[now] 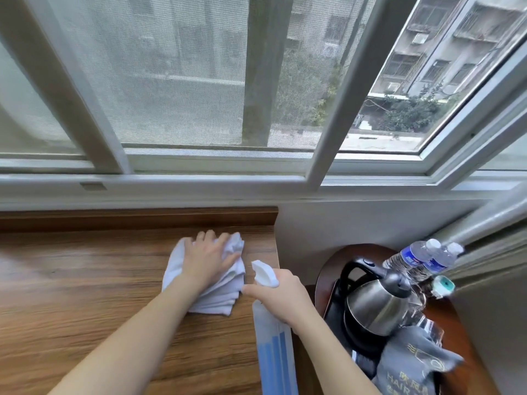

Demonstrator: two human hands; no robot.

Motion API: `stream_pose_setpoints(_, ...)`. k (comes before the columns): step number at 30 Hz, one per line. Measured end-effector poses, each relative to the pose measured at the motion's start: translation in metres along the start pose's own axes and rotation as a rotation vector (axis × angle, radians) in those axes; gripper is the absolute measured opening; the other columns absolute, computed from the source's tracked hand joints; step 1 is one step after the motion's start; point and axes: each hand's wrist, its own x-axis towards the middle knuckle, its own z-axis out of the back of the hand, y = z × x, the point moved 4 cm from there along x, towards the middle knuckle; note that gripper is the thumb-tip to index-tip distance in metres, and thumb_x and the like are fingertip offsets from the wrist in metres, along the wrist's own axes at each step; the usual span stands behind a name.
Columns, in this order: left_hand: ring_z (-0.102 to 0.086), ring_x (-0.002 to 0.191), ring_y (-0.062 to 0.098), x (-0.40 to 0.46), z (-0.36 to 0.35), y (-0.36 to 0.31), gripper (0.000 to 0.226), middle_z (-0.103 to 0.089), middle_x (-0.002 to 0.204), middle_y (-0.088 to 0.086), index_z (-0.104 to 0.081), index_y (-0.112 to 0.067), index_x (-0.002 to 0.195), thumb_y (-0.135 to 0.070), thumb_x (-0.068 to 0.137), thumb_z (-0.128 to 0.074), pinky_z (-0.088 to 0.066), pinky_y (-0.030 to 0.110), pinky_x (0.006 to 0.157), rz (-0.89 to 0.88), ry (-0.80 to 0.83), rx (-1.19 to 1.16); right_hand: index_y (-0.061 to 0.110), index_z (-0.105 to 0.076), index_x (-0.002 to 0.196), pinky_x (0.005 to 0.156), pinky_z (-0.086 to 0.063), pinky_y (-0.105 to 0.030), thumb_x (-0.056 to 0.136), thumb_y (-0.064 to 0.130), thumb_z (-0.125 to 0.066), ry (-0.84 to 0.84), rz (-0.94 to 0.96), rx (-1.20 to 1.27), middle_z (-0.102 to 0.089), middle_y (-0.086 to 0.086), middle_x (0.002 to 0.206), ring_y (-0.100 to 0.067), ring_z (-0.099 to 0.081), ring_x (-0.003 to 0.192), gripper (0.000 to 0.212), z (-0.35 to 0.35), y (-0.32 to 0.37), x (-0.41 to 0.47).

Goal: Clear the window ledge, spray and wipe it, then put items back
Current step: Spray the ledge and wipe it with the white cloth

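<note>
Looks like a hotel rm. Round side table (467, 332) w/ kettle (379, 306), bottled water (410, 258) & "HAIR" dryer bag (410, 366). Apt blocks (445, 49) outside window.

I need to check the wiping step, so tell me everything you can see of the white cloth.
The white cloth looks like soft fabric, crumpled and bunched into loose folds rather than spread flat. It lies on the brown wood-grain ledge, near its right end. The left hand presses on it with fingers spread, covering its middle; folds fan out toward the person. It looks clean. The right hand beside it holds a spray bottle.
</note>
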Motion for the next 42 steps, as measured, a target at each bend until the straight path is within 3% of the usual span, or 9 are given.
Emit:
stream_pose_setpoints(6, -0.057, 0.090, 0.037, 0.025, 0.003, 0.005, 0.061, -0.063, 0.092, 0.015, -0.068, -0.026, 0.106, -0.070, 0.079, -0.035, -0.042, 0.056, 0.080, 0.071, 0.024, 0.072, 0.022, -0.048, 0.069, 0.059, -0.034, -0.027, 0.076, 0.048, -0.071, -0.020, 0.014, -0.028, -0.047, 0.008, 0.063, -0.007, -0.041, 0.060, 0.036, 0.005, -0.003, -0.007)
stream_pose_setpoints(9, -0.055, 0.100, 0.039, 0.011, -0.002, 0.003, 0.054, -0.061, 0.103, 0.013, -0.062, -0.036, 0.118, -0.071, 0.082, -0.044, -0.028, 0.071, 0.092, 0.163, 0.047, 0.055, 0.021, -0.048, 0.069, 0.060, -0.034, -0.028, 0.078, 0.047, -0.071, -0.034, 0.005, -0.045, -0.047, 0.007, 0.064, -0.008, -0.041, 0.061, 0.036, 0.010, -0.009, -0.009)
stream_pose_setpoints(15, -0.058, 0.090, 0.035, -0.034, -0.003, -0.009, 0.058, -0.060, 0.098, 0.010, -0.063, -0.035, 0.117, -0.069, 0.076, -0.041, -0.038, 0.060, 0.081, 0.072, -0.018, 0.022, 0.023, -0.052, 0.069, 0.060, -0.037, -0.026, 0.076, 0.048, -0.071, -0.055, -0.011, -0.030, -0.051, 0.008, 0.065, -0.008, -0.045, 0.061, 0.031, 0.019, -0.013, -0.012)
stream_pose_setpoints(21, -0.059, 0.084, 0.034, -0.065, -0.005, -0.026, 0.055, -0.062, 0.095, 0.012, -0.066, -0.028, 0.116, -0.063, 0.078, -0.046, -0.035, 0.057, 0.084, -0.013, -0.077, 0.066, 0.022, -0.056, 0.071, 0.060, -0.037, -0.026, 0.075, 0.046, -0.072, -0.072, -0.039, 0.019, -0.053, 0.009, 0.066, -0.007, -0.047, 0.062, 0.029, 0.027, -0.018, -0.009)
stream_pose_setpoints(24, -0.058, 0.075, 0.033, -0.056, -0.002, -0.026, 0.052, -0.059, 0.085, 0.011, -0.067, -0.022, 0.108, -0.061, 0.081, -0.045, -0.039, 0.055, 0.084, -0.131, -0.130, 0.068, 0.013, -0.065, 0.085, 0.066, -0.043, -0.029, 0.069, 0.056, -0.069, -0.077, -0.075, 0.007, -0.067, -0.001, 0.077, -0.012, -0.059, 0.072, 0.046, 0.032, -0.024, -0.005)
stream_pose_setpoints(27, -0.054, 0.072, 0.032, -0.043, -0.003, -0.023, 0.051, -0.055, 0.080, 0.008, -0.065, -0.022, 0.101, -0.064, 0.082, -0.042, -0.044, 0.042, 0.071, -0.191, -0.100, 0.026, 0.014, -0.066, 0.092, 0.070, -0.045, -0.032, 0.060, 0.063, -0.064, -0.075, -0.084, 0.004, -0.071, -0.002, 0.085, -0.012, -0.061, 0.075, 0.059, 0.036, -0.029, 0.000)
stream_pose_setpoints(36, -0.055, 0.076, 0.033, 0.001, -0.007, -0.021, 0.052, -0.057, 0.084, 0.012, -0.062, -0.022, 0.105, -0.063, 0.084, -0.039, -0.040, 0.043, 0.068, -0.087, -0.082, 0.046, 0.017, -0.068, 0.096, 0.074, -0.050, -0.034, 0.062, 0.064, -0.063, -0.044, -0.063, -0.020, -0.073, -0.001, 0.094, -0.019, -0.068, 0.089, 0.059, 0.043, -0.039, 0.007)
stream_pose_setpoints(39, -0.055, 0.077, 0.036, 0.017, -0.008, -0.023, 0.055, -0.059, 0.084, 0.014, -0.064, -0.021, 0.106, -0.063, 0.082, -0.038, -0.040, 0.044, 0.067, -0.041, -0.055, 0.049, 0.011, -0.066, 0.098, 0.069, -0.044, -0.032, 0.061, 0.062, -0.063, -0.031, -0.053, -0.023, -0.070, -0.004, 0.086, -0.015, -0.061, 0.075, 0.063, 0.044, -0.043, 0.007)
stream_pose_setpoints(42, -0.056, 0.078, 0.037, 0.024, -0.008, -0.023, 0.058, -0.060, 0.084, 0.015, -0.066, -0.020, 0.106, -0.064, 0.081, -0.037, -0.041, 0.045, 0.069, -0.012, -0.014, 0.047, 0.007, -0.062, 0.092, 0.063, -0.038, -0.031, 0.065, 0.059, -0.064, -0.046, -0.028, -0.088, -0.056, 0.006, 0.072, -0.007, -0.048, 0.068, 0.058, 0.044, -0.045, 0.005)
